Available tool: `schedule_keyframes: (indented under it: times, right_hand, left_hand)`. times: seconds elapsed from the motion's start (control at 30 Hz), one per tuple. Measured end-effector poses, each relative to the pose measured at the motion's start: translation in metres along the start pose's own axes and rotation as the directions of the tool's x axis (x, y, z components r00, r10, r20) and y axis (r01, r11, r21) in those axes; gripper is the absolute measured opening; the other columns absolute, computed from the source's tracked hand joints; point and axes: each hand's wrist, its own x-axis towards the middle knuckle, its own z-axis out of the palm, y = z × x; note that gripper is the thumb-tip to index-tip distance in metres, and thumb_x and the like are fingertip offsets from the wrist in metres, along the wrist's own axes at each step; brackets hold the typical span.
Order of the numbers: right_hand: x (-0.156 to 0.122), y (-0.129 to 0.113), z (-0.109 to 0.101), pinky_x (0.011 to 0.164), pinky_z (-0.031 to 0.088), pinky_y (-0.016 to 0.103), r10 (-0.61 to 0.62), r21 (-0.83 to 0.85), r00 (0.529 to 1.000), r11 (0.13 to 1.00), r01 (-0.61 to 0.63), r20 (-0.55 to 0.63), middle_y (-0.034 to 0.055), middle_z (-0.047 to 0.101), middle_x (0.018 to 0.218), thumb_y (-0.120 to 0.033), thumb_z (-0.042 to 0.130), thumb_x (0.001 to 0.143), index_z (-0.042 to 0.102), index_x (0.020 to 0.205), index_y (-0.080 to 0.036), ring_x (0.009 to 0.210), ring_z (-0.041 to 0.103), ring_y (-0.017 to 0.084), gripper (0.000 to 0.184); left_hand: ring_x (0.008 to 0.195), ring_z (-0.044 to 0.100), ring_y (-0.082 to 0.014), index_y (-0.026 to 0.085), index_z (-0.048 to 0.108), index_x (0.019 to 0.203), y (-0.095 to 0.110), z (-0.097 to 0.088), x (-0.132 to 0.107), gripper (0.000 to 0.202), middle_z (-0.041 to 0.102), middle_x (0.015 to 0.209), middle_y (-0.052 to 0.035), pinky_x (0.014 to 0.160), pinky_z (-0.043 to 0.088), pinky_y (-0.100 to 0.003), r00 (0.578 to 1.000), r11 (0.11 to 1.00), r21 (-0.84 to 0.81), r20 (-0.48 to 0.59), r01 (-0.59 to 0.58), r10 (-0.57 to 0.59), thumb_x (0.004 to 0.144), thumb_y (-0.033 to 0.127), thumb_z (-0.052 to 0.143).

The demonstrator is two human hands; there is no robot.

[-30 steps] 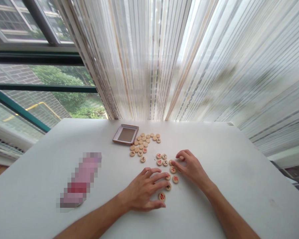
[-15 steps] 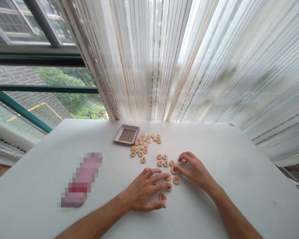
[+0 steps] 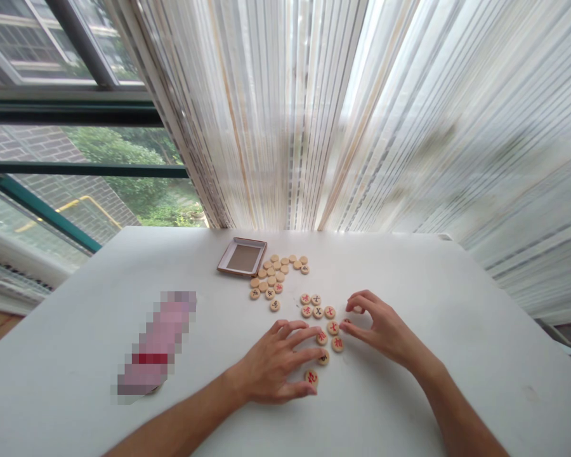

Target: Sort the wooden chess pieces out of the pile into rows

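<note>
My left hand (image 3: 283,362) lies low over the white table with its fingers spread. Its fingertips reach onto a red-marked xiangqi piece (image 3: 321,337) and a dark-marked piece (image 3: 323,357). By its thumb sits another red-marked piece (image 3: 311,379). My right hand (image 3: 374,322) is at the right of the face-up pieces, fingers curved, thumb and index apart. Nearest its thumb is a red-marked piece (image 3: 332,328); a bit of reddish marking also shows right at the thumb tip, mostly hidden. Another red-marked piece (image 3: 337,344) lies between the hands.
Several face-down wooden pieces (image 3: 271,272) cluster beside a shallow open box lid (image 3: 244,258) at the back. A few face-up pieces (image 3: 318,312) stand in short rows. A pixelated pink object (image 3: 157,343) lies on the left of the table (image 3: 457,304). Behind hang string curtains (image 3: 285,114).
My right hand has shifted slightly right, away from the face-up pieces, and its thumb has drawn off the red-marked piece beside it. My left hand has hardly moved.
</note>
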Motion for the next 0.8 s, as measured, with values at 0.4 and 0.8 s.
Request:
schedule_keyframes:
  times: [0.4,0.8]
  right_hand:
    - [-0.004,-0.012,-0.003,0.077,0.053,0.032,0.013,-0.016,0.994,1.000,-0.011,0.108,0.0039,0.059,0.099,-0.044,0.071,0.079,0.061,0.085,-0.025,0.084,0.062,0.019,0.022]
    - [-0.003,-0.008,-0.002,0.078,0.053,0.033,0.002,-0.016,0.996,1.000,0.000,0.095,0.0039,0.059,0.099,-0.044,0.073,0.078,0.061,0.085,-0.024,0.083,0.061,0.019,0.024]
  left_hand:
    - [0.128,0.042,-0.0286,0.028,0.052,0.132,-0.002,0.001,-0.001,0.052,0.045,0.146,-0.0066,0.106,0.032,-0.042,1.000,1.000,0.008,-0.003,0.023,-0.023,0.089,0.057,0.052]
    - [0.126,0.043,-0.0279,0.030,0.049,0.135,-0.001,0.000,0.000,0.056,0.047,0.145,-0.0037,0.105,0.033,-0.042,1.000,1.000,-0.005,0.016,-0.010,0.010,0.088,0.059,0.053]
